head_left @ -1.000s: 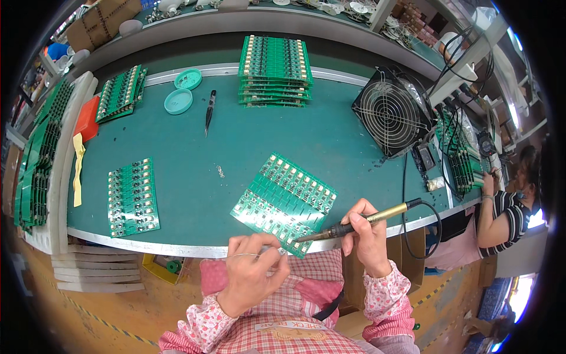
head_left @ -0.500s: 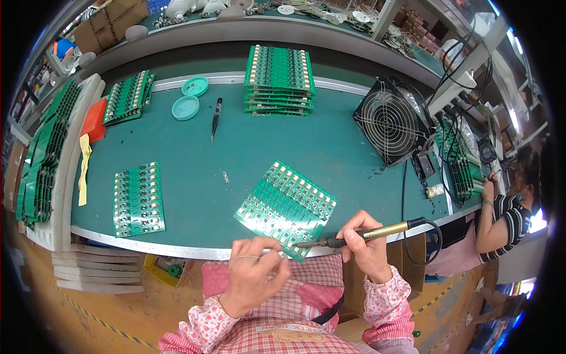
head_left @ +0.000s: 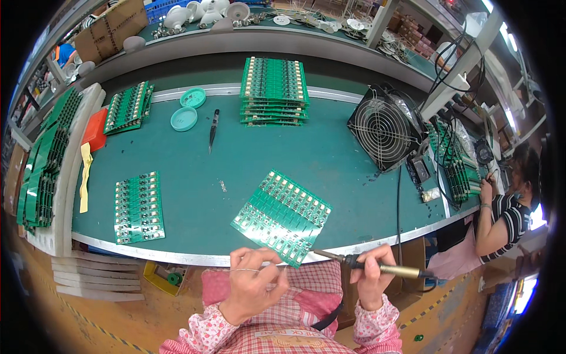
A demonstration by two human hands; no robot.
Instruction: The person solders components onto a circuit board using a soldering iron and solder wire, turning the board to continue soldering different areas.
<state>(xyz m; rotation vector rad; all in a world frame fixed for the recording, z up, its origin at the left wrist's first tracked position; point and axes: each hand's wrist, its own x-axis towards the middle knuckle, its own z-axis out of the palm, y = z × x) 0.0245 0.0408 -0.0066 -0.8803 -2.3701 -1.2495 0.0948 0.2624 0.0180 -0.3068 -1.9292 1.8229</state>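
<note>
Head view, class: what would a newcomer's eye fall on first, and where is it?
The green circuit board stands out first, lying askew at the near edge of the table. Right of its near corner, the right grip holds a soldering iron; left of it, the left grip pinches a thin wire. Farther back, a stack of green boards stands in the middle, a black fan at the right.

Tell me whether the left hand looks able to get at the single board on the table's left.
Probably yes: nothing appears to stand between the left hand and the board, which lies uncovered, though the hand is holding a thin wire.
</note>
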